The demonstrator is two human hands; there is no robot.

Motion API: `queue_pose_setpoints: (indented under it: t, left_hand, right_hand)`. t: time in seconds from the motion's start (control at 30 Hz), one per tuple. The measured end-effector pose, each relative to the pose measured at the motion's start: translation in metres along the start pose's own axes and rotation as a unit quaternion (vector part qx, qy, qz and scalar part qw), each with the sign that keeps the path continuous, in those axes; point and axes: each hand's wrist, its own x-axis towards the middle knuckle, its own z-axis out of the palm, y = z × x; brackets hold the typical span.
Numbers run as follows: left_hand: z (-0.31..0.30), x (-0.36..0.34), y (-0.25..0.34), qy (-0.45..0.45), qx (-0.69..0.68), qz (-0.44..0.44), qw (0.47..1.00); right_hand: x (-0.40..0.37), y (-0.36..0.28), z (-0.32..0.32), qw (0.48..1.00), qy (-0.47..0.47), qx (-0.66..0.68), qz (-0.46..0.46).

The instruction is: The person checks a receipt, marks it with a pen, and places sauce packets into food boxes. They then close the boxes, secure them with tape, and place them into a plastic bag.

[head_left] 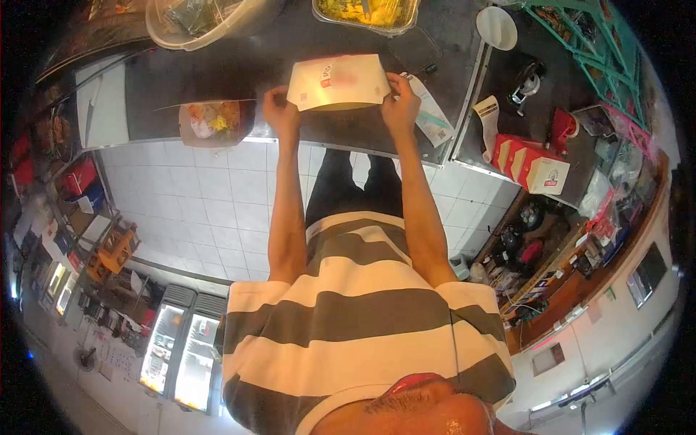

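A cream cardboard box [338, 81] with red print is held over the dark counter [163, 80], near its front edge. The fingers of my left hand [281, 110] are closed on its left end. At the opposite end my right hand [400, 105] grips the box. To the left of my left hand, an open paper tray [210, 125] with white, orange and yellow food sits at the counter's edge. Beside my right hand lies a printed paper slip [433, 116], partly behind the hand.
At the back are a large tub [156, 22], a clear container of yellow food [368, 13] and a white bowl [497, 27]. A white board [105, 105] lies far left. Red boxes [529, 163], a black device [528, 85] and a green rack [605, 58] stand right.
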Motion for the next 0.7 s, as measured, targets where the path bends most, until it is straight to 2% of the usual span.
queue_pose_setpoints:
  t: [0.07, 0.17, 0.23, 0.27, 0.33, 0.37, 0.43, 0.47, 0.53, 0.57, 0.6, 0.63, 0.67, 0.7]
  left_hand:
    - [-0.001, 0.002, -0.001, -0.007, -0.039, -0.030, 0.999]
    - [0.001, -0.001, 0.016, -0.005, -0.055, -0.082, 0.995]
    - [0.005, -0.005, 0.019, -0.043, -0.004, 0.026, 0.999]
    - [0.003, -0.004, 0.021, -0.041, -0.003, 0.027, 0.999]
    - [-0.005, -0.006, 0.023, -0.091, 0.011, -0.050, 0.995]
    - [-0.011, -0.005, 0.027, -0.089, 0.013, -0.053, 0.995]
    - [-0.025, 0.001, 0.033, -0.201, -0.028, -0.098, 0.974]
    - [-0.027, 0.005, 0.036, -0.198, -0.027, -0.101, 0.975]
    - [-0.029, 0.017, 0.045, -0.204, -0.053, -0.228, 0.951]
    - [-0.021, 0.017, 0.066, -0.205, 0.032, -0.143, 0.968]
    - [-0.011, 0.016, 0.084, -0.202, 0.033, -0.148, 0.968]
    - [-0.001, 0.015, 0.100, -0.206, 0.131, -0.130, 0.961]
    - [0.003, 0.014, 0.106, -0.209, 0.228, -0.111, 0.945]
    - [0.010, 0.008, 0.059, -0.180, 0.271, -0.060, 0.944]
  right_hand:
    - [0.006, -0.016, -0.015, 0.997, -0.056, 0.028, 0.052]
    - [0.011, -0.023, -0.017, 0.997, -0.077, -0.028, 0.013]
    - [0.006, -0.001, -0.004, 0.997, -0.061, -0.037, -0.014]
    - [0.007, -0.002, 0.000, 0.997, -0.044, -0.047, -0.040]
    - [0.008, 0.001, -0.003, 0.997, -0.052, -0.047, -0.033]
    - [0.008, -0.001, -0.007, 0.997, -0.061, -0.048, -0.023]
    - [0.012, -0.003, -0.012, 0.996, -0.082, -0.011, 0.010]
    - [0.017, -0.006, -0.015, 0.994, -0.099, 0.026, 0.039]
    - [0.031, -0.020, -0.020, 0.991, -0.116, -0.013, 0.061]
    - [0.039, -0.030, -0.021, 0.983, -0.132, -0.034, 0.125]
    - [0.042, -0.035, -0.020, 0.969, -0.147, -0.055, 0.189]
    - [0.037, -0.040, -0.011, 0.987, -0.091, -0.070, 0.112]
    - [0.031, -0.040, -0.002, 0.986, -0.096, -0.071, 0.113]
    - [0.024, -0.035, 0.007, 0.990, -0.068, -0.091, 0.089]
